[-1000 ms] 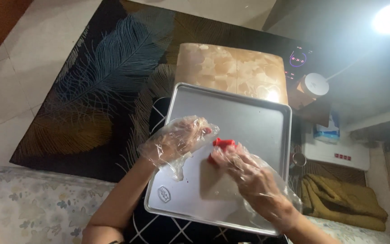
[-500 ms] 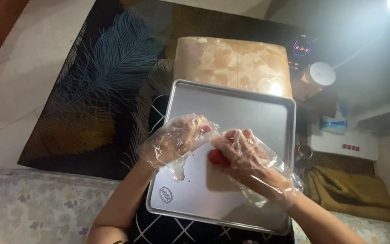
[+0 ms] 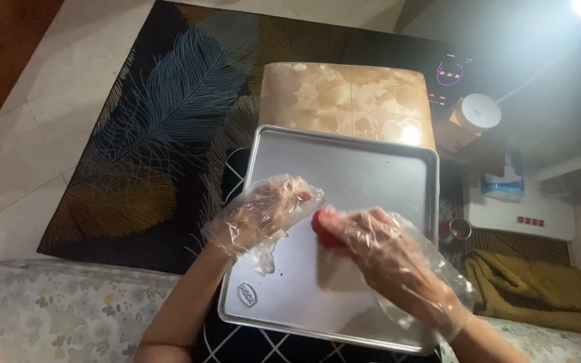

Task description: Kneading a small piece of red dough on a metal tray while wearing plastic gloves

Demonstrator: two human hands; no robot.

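Right hand (image 3: 398,259) pinches a small red piece (image 3: 321,225) at its fingertips, just over the metal tray (image 3: 371,168); left hand (image 3: 260,215) sits loosely curled beside it, fingertips touching or nearly touching the piece. Risk: the loose plastic gloves are slick, so the piece could slip from the fingertips onto the tray. What the piece is I can't tell, it's mostly hidden under the fingers.

The baking tray (image 3: 364,175) is smooth brushed metal with a dull sheen. Thin, crinkled clear plastic gloves cover the left hand (image 3: 260,214) and right hand (image 3: 391,259). The far stool top (image 3: 347,97) looks glossy; the rug (image 3: 149,134) on the left is matt woven cloth.
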